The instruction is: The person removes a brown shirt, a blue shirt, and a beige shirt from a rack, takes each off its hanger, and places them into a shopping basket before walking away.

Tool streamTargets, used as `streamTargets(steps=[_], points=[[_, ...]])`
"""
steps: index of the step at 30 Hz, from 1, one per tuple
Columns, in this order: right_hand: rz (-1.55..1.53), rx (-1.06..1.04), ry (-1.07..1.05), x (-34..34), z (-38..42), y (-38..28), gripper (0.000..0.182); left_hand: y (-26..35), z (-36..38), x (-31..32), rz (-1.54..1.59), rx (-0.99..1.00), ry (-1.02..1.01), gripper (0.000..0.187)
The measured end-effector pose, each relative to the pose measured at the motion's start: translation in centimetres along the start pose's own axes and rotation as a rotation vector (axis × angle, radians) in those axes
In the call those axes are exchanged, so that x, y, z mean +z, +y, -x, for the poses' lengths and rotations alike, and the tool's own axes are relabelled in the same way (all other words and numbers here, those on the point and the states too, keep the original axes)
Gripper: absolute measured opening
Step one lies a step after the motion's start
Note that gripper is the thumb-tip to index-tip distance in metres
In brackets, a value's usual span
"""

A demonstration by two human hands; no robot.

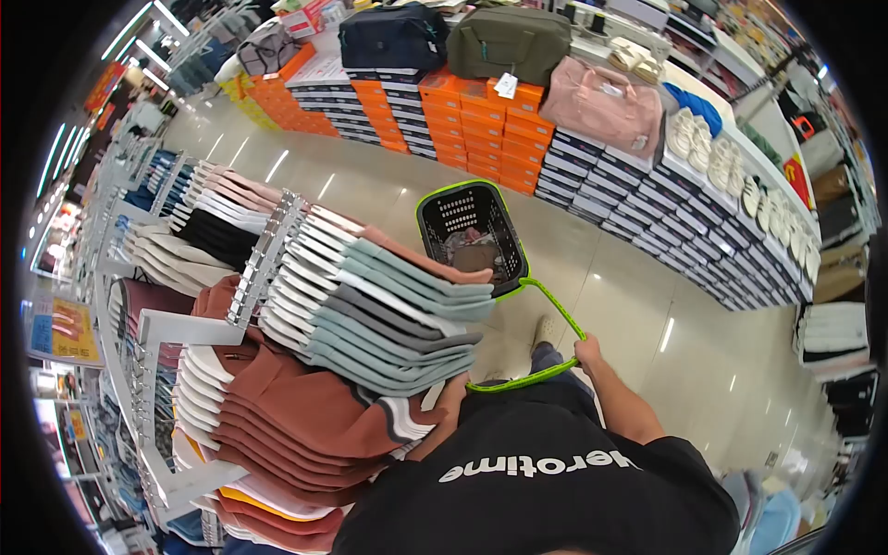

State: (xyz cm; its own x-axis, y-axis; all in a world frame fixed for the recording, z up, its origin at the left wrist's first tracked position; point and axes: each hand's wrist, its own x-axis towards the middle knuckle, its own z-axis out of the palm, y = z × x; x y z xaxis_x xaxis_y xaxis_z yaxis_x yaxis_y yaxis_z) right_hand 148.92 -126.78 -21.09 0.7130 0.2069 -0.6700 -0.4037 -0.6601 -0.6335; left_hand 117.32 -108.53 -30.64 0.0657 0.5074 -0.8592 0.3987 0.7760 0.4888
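My right hand [586, 351] is closed around the bright green pull handle [555, 312] of a black shopping basket [426, 227]. The basket has a green rim and stands on the floor in front of me. Inside it lies a crumpled brownish-grey item [476, 260], too small to name. My left hand [452, 392] is at the hanging shirts on my left, between the grey-green shirts [379, 356] and the rust-brown shirts [305, 407]. Its fingers are mostly hidden by the fabric and the handle's end, so their grip does not show.
White hangers fill the metal clothes rack [268, 264] close on my left. Ahead and right, stacked shoeboxes [629, 208] form a long low display. A pink bag [601, 106], a green duffel bag [509, 44], a navy bag [393, 39] and white shoes [703, 143] sit on top.
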Motion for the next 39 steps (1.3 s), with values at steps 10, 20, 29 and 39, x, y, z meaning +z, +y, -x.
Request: streamTargets(steps=[10, 20, 29, 39], points=[[0.119, -0.014, -0.251, -4.2, -15.2, -10.7, 0.028, 8.6, 0.2, 12.7, -0.036, -0.054, 0.182, 0.041], [0.253, -0.045, -0.331, -3.9, -24.3, -19.2, 0.025, 14.6, -0.6, 19.1, 0.102, -0.039, 0.310, 0.039], [0.317, -0.060, -0.374, -0.9, -29.4, -27.0, 0.020, 20.7, -4.8, 21.5, 0.155, -0.038, 0.323, 0.034], [0.466, -0.128, -0.411, 8.5, -34.0, -38.3, 0.030, 29.1, -11.8, 19.6, 0.172, -0.115, 0.421, 0.049]])
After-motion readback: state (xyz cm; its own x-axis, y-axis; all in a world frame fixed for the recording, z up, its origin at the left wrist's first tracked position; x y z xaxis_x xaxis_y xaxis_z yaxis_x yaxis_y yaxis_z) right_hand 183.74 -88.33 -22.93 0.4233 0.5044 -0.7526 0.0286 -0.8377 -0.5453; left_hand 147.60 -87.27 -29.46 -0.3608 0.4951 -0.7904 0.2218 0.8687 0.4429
